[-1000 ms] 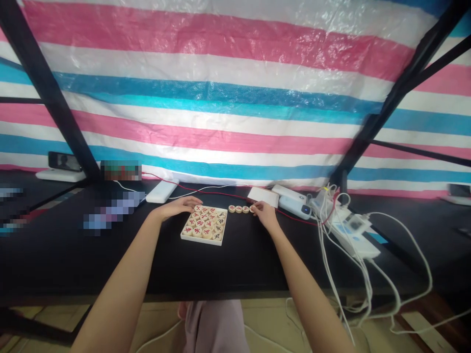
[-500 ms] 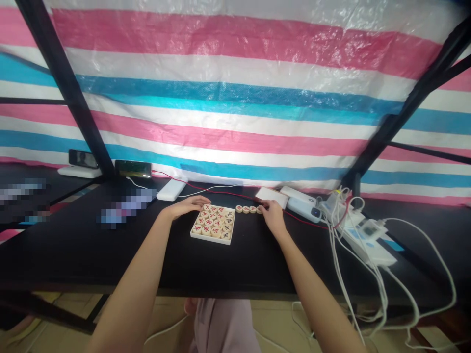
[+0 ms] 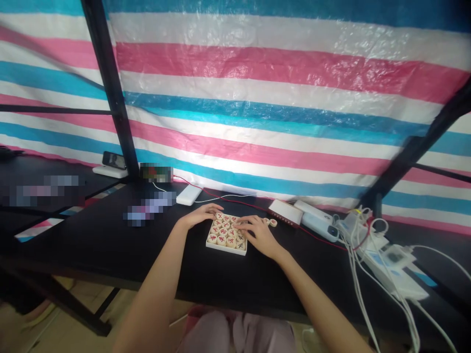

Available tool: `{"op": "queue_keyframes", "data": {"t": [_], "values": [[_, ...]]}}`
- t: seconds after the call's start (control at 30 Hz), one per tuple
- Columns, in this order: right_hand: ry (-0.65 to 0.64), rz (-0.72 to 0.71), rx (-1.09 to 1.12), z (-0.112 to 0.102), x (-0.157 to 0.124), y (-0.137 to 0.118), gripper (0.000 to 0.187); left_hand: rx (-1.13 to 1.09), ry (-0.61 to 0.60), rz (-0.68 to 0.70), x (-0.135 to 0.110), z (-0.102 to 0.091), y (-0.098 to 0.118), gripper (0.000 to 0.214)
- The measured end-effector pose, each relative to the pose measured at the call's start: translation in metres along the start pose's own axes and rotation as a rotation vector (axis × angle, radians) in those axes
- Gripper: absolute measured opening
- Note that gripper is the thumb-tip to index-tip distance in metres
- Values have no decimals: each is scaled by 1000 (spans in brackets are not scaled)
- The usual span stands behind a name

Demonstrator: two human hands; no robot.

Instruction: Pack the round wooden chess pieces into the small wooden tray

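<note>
A shallow white box on the black table holds rows of round Chinese chess pieces, marked in red, with a few dark-marked ones along the right side. My left hand rests at the box's far left corner, its fingers stretched out. Over the right side stretches my right hand, fingers spread and fingertips on or just above the pieces there; it covers some of them. Beyond that hand, a loose chess piece lies on the table, with another partly hidden beside it.
Behind the box lie a white power bank, a red cable and a white-topped box. To the right are a light blue phone and a power strip with tangled white cables. A phone stands at left. Striped sheeting hangs behind.
My right hand has moved left from the row of loose pieces to the box, and its fingers have spread. My left hand stays at the box corner. The camera view has shifted.
</note>
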State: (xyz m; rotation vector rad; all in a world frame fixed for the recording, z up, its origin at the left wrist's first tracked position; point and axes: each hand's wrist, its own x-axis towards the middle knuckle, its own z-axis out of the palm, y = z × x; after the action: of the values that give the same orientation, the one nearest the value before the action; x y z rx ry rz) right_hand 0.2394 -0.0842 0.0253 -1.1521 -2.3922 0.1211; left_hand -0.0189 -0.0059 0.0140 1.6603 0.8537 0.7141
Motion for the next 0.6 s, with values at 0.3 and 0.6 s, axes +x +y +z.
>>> {"op": "queue_keyframes", "data": {"t": [0.3,0.6], "values": [[24,71,-3,6,2,2,17,58,-61,-49,5,-5,4,43],[273,222,402,-11,0,33,22,102,-86,-60,7,-11,8,34]]}}
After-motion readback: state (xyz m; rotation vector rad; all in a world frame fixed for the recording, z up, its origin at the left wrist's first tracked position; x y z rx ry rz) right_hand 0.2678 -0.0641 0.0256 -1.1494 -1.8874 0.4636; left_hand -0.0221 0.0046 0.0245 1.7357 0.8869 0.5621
